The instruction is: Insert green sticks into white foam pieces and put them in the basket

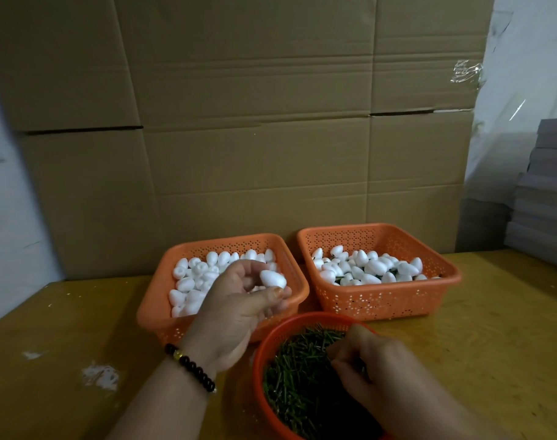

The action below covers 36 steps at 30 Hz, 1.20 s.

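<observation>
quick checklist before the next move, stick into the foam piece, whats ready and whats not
1. Foam piece in hand: ok. The left hand holds a white foam piece above the left basket.
2. Stick picked: cannot tell. The right hand has its fingers curled down in the green sticks in the round bowl; whether it pinches one is hidden.
3. Stick and foam lined up: not ok. The two hands are apart.
4. Supply of plain foam: ok, the left basket holds many.
5. Drop spot: ok. The right basket is open and holds foam pieces with green showing between them.
</observation>
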### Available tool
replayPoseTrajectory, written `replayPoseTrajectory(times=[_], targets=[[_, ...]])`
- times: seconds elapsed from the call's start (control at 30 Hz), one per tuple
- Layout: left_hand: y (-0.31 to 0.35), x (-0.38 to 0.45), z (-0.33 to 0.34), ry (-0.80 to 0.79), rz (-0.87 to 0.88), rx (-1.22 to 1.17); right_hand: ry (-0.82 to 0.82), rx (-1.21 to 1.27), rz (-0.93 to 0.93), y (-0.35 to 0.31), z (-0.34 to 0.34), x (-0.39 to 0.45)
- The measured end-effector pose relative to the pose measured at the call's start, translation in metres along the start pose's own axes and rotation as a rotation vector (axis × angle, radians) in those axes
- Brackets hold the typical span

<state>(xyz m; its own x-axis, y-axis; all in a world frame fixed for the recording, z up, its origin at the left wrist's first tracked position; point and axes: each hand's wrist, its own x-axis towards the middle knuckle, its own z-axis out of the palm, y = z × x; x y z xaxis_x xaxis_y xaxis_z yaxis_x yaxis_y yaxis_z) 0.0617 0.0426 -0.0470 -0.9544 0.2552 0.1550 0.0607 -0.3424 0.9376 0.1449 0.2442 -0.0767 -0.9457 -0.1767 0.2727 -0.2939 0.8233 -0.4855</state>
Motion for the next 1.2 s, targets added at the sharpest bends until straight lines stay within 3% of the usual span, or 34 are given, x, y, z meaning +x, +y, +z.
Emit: replayPoseTrajectory(times=[0.23, 0.63, 0.83, 1.07, 1.2], targets=[[-0.001, -0.009, 0.011, -0.177, -0.146, -0.312, 0.169, 0.163, -0.005, 0.004, 0.005, 0.0], [-0.01, -0.016, 0.024, -0.216, -0.401, -0.583, 0.37, 0.433, -0.095, 0.01, 0.005, 0.002], [-0.011, -0.017, 0.025, -0.214, -0.406, -0.575, 0.418, 0.427, -0.076, 0.009, 0.005, 0.0], [-0.019, -0.015, 0.03, -0.06, -0.395, -0.448, 0.442, 0.401, -0.087, 0.01, 0.01, -0.001], [-0.019, -0.017, 0.031, -0.048, -0.408, -0.425, 0.49, 0.417, -0.136, 0.008, 0.01, 0.0]])
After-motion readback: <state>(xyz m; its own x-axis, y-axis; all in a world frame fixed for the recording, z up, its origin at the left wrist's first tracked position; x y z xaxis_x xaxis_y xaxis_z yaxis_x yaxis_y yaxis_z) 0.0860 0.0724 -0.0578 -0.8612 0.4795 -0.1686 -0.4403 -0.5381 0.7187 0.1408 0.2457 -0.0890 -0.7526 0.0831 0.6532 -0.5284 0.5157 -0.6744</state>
